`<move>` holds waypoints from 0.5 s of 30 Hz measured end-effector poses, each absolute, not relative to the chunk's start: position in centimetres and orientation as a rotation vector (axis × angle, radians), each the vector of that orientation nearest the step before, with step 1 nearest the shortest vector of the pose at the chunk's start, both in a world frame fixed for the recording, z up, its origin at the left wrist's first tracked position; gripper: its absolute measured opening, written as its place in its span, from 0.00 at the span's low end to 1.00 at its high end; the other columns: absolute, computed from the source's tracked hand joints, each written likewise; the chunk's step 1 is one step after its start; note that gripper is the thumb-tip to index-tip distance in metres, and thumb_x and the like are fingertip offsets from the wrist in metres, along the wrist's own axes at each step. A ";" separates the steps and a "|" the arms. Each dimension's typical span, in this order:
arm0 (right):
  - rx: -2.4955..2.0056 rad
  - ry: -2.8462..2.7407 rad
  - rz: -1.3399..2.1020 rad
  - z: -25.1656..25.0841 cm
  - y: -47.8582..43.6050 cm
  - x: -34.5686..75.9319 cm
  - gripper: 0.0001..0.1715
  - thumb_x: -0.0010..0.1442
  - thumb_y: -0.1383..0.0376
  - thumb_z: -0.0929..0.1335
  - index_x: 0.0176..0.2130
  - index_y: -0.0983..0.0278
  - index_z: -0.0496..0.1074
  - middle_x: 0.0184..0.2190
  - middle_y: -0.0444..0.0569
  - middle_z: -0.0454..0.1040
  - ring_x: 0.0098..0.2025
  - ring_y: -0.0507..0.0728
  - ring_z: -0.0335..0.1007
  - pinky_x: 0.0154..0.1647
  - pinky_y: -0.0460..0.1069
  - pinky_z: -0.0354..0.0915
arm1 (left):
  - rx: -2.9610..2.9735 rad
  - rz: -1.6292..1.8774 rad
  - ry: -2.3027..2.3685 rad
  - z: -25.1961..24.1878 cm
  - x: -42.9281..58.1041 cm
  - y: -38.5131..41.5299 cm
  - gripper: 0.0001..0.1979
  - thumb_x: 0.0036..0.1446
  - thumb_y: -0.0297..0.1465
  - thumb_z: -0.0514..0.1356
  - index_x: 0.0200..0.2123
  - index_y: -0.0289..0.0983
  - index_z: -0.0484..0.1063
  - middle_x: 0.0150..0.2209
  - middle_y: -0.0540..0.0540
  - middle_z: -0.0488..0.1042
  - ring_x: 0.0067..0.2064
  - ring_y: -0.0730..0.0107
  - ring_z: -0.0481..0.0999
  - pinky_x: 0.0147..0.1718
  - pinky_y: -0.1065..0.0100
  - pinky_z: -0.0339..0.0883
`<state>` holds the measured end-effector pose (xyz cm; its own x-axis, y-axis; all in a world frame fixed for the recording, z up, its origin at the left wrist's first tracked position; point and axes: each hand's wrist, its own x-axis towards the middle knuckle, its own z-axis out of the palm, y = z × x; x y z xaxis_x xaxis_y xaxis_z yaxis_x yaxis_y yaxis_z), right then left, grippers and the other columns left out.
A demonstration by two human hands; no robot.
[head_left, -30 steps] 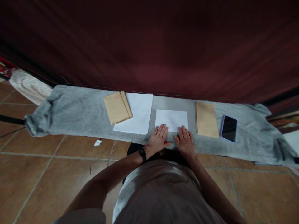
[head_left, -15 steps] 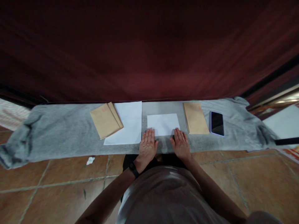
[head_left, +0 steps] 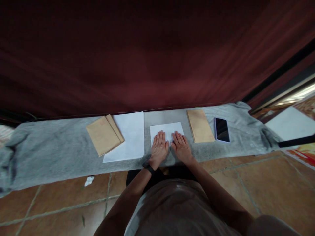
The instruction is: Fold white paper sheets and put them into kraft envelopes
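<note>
A small white sheet of paper [head_left: 165, 127], perhaps folded, lies flat on the grey cloth right in front of me. My left hand [head_left: 159, 148] rests palm down on its lower left part, fingers stretched out. On the lower right part lies my right hand [head_left: 181, 146], also flat with its fingers extended. Both thumbs point inward, with a narrow gap between them. The hands cover the paper's near edge. Left of it is a larger white sheet [head_left: 133, 137], partly under brown envelopes [head_left: 103, 134]. To the right sits another brown envelope or small stack [head_left: 200, 126].
A phone [head_left: 221, 129] lies right of the envelopes. Grey cloth [head_left: 56, 147] covers the narrow surface, backed by a dark red panel [head_left: 137, 72]. A crumpled white scrap [head_left: 89, 180] is on the tiled floor [head_left: 61, 196]. Another white sheet [head_left: 292, 121] shows at far right.
Both hands have slid forward and closer together, from the paper's near corners further onto the paper. The whole view has shifted and tilted slightly.
</note>
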<state>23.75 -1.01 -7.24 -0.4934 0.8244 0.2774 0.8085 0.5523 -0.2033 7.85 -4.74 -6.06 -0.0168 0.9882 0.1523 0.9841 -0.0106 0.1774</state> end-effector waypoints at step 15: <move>-1.374 -2.407 0.207 -4.9 2.8 20.5 0.31 0.75 0.58 0.53 0.68 0.67 0.63 0.71 0.56 0.59 0.72 0.65 0.53 0.71 0.63 0.50 | 2.197 0.486 2.199 -6.1 7.1 -0.5 0.30 0.69 0.31 0.44 0.72 0.31 0.50 0.72 0.37 0.55 0.74 0.58 0.49 0.72 0.47 0.45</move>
